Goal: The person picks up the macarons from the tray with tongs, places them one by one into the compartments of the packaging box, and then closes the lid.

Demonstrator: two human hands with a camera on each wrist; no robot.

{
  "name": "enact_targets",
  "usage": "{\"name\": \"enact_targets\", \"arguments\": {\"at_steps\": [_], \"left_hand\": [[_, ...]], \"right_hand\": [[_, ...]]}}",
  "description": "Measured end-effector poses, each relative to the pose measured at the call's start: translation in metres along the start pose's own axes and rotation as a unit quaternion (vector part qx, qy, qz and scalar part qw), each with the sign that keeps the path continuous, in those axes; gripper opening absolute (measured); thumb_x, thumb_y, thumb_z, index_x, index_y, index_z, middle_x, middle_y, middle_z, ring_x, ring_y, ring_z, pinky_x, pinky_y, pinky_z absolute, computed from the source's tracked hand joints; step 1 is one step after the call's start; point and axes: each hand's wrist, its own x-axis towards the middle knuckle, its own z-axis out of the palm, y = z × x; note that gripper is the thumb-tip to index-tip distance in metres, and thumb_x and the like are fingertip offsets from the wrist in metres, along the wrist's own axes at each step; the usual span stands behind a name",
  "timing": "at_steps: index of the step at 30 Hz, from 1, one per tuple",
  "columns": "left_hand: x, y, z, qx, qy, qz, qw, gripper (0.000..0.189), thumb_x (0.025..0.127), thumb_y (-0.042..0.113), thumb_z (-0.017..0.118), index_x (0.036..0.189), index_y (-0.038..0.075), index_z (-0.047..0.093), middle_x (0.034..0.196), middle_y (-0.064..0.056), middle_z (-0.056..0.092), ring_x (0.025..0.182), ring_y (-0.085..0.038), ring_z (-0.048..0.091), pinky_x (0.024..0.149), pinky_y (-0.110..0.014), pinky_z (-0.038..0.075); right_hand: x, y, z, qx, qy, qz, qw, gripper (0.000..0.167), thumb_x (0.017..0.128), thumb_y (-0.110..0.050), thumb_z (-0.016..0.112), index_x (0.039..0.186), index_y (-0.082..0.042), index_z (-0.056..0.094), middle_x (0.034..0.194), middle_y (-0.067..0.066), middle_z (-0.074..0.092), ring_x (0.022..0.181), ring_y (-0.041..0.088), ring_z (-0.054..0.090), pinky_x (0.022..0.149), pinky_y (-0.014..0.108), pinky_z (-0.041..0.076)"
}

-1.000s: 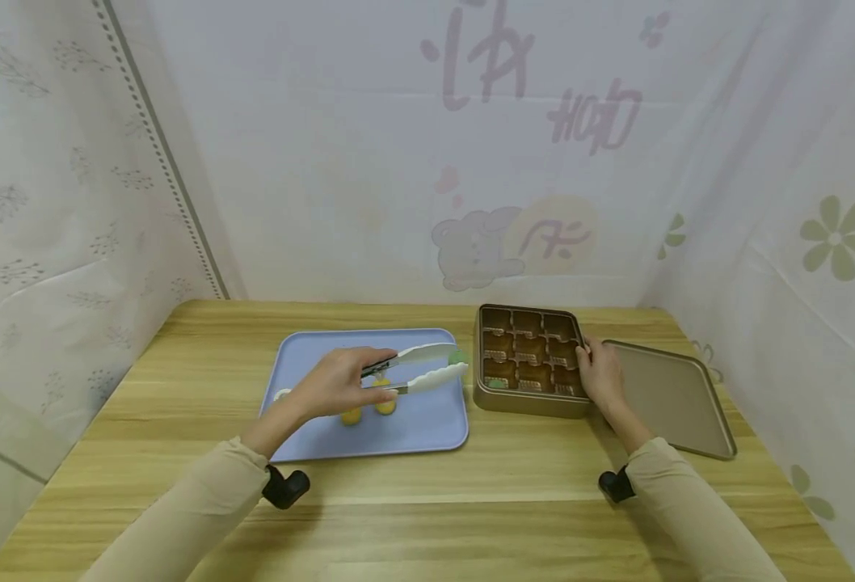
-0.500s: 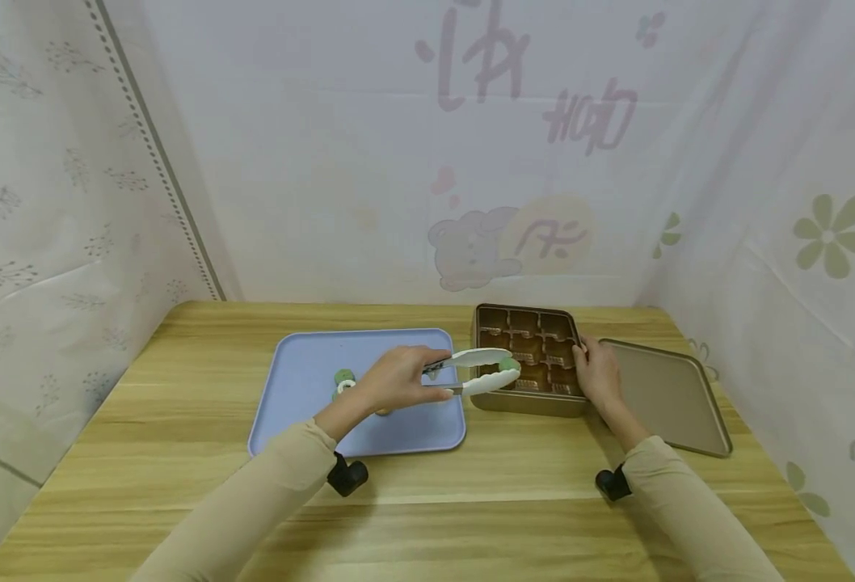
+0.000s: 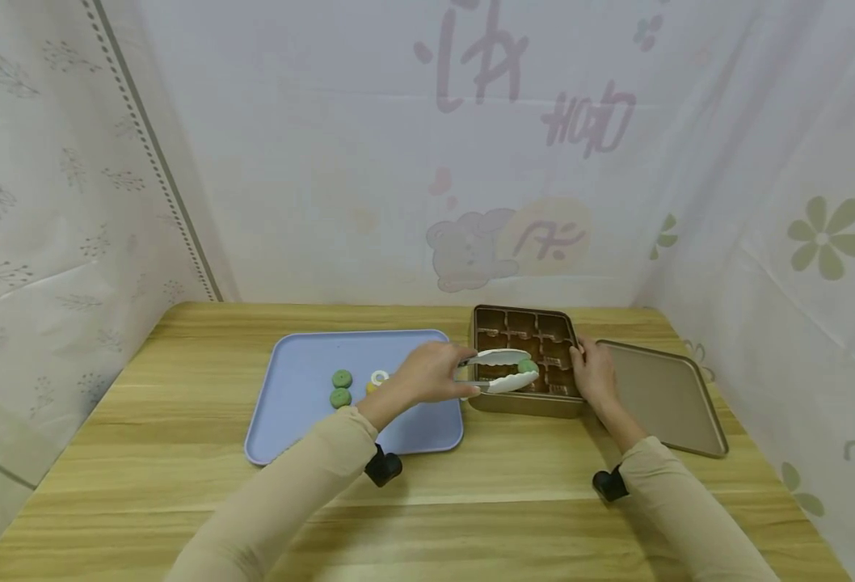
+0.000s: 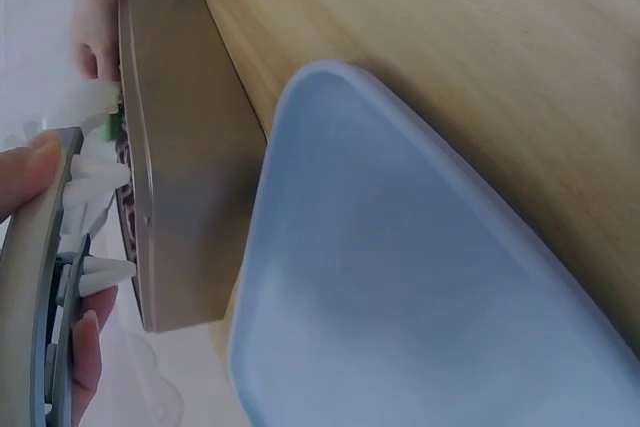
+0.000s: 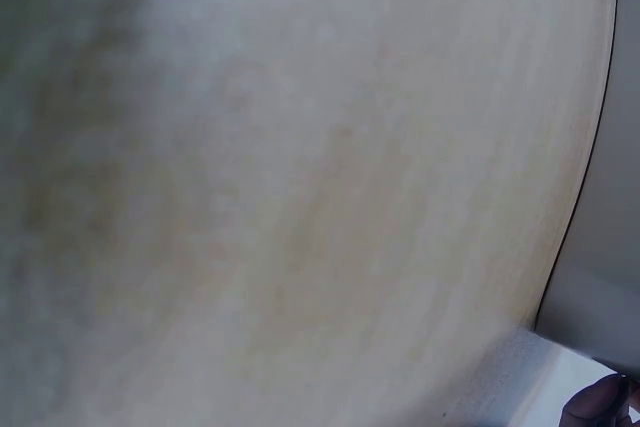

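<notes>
My left hand grips metal tongs with white scalloped tips. Between those tips sits a small round green piece, pastry-like, over the front compartments of a bronze square tin. Inside the tin is a brown divided insert. My right hand holds the tin's right side. In the left wrist view, the tongs lie level with the rim of the tin, thumb and fingers on their two arms. Only a fingertip of the right hand shows in the right wrist view.
A blue tray lies left of the tin. On it are green round pieces, a white ring-shaped piece and a yellow piece, partly behind the left hand. The tin's flat lid lies at the right.
My left hand has carried the tongs and green piece rightward from above the tray to above the tin. Pieces on the tray have come into sight. The right hand stays on the tin.
</notes>
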Motion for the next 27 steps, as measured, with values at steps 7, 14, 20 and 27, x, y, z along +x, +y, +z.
{"name": "enact_targets", "arguments": {"at_steps": [7, 14, 20, 27], "left_hand": [[0.008, 0.011, -0.003, 0.022, -0.030, -0.028, 0.9989, 0.059, 0.080, 0.041, 0.073, 0.130, 0.012, 0.058, 0.073, 0.003, 0.059, 0.063, -0.009, 0.048, 0.059, -0.026, 0.042], [0.014, 0.022, -0.009, 0.039, -0.052, -0.043, 0.9970, 0.060, 0.080, 0.041, 0.073, 0.131, 0.013, 0.057, 0.066, 0.003, 0.057, 0.059, -0.010, 0.048, 0.050, -0.025, 0.038], [0.013, 0.022, -0.007, 0.047, -0.053, -0.049, 0.9962, 0.060, 0.080, 0.043, 0.072, 0.131, 0.014, 0.056, 0.071, 0.005, 0.055, 0.067, -0.010, 0.051, 0.056, -0.026, 0.043], [0.012, 0.020, -0.003, 0.048, -0.041, -0.049, 0.9968, 0.063, 0.079, 0.045, 0.073, 0.132, 0.015, 0.056, 0.074, 0.004, 0.056, 0.067, -0.010, 0.049, 0.054, -0.025, 0.040]], "right_hand": [[0.000, 0.000, 0.001, 0.003, 0.002, 0.002, 1.0000, 0.039, 0.099, -0.011, 0.045, 0.131, 0.010, 0.047, 0.097, 0.029, 0.054, 0.091, 0.039, 0.047, 0.074, 0.050, 0.039], [0.000, -0.001, 0.000, 0.005, -0.011, 0.014, 0.9998, 0.040, 0.100, -0.013, 0.044, 0.133, 0.009, 0.045, 0.101, 0.030, 0.052, 0.093, 0.039, 0.046, 0.076, 0.050, 0.039], [-0.001, -0.003, -0.001, 0.005, -0.015, 0.017, 0.9997, 0.040, 0.100, -0.012, 0.044, 0.133, 0.009, 0.045, 0.100, 0.030, 0.052, 0.094, 0.039, 0.046, 0.077, 0.050, 0.038], [-0.002, -0.003, 0.000, 0.007, -0.005, 0.016, 0.9998, 0.039, 0.099, -0.011, 0.045, 0.132, 0.010, 0.046, 0.098, 0.030, 0.052, 0.092, 0.039, 0.046, 0.077, 0.051, 0.037]]}}
